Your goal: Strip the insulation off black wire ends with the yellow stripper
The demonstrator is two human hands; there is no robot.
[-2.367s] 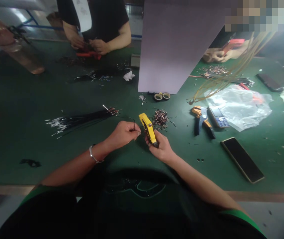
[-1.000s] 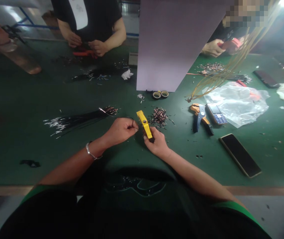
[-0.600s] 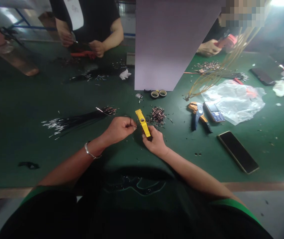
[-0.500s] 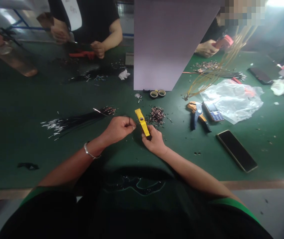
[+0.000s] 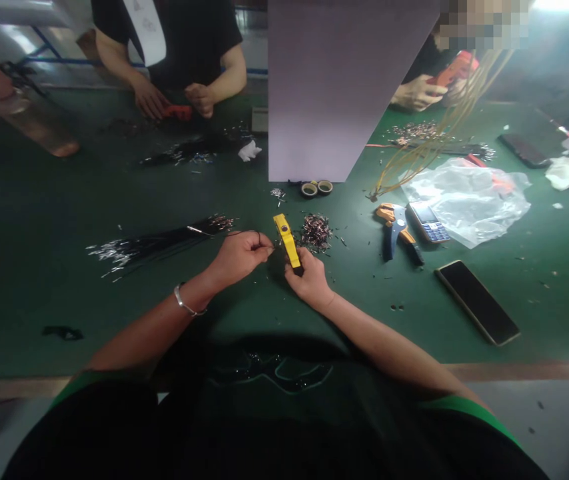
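My left hand pinches a thin black wire, whose loop curves over the fingers. Close by on the right, my right hand is wrapped round the dark end of a yellow tool. The wire's end by the tool is too small to make out. A bundle of black wires with pale ends at the left and coppery ends at the right lies beyond my left hand. Just past the yellow tool sits a pile of small coppery and dark scraps.
Right of the pile lie an orange-and-blue wire stripper, a keypad phone, a clear plastic bag and a black smartphone. Tape rolls lie by a pale upright panel. Other people's hands work across the green table.
My left hand has shifted slightly, and the wire's loop lies differently. My right hand is almost where it was. Across the table, a person's hand has come down onto the table beside a red tool.
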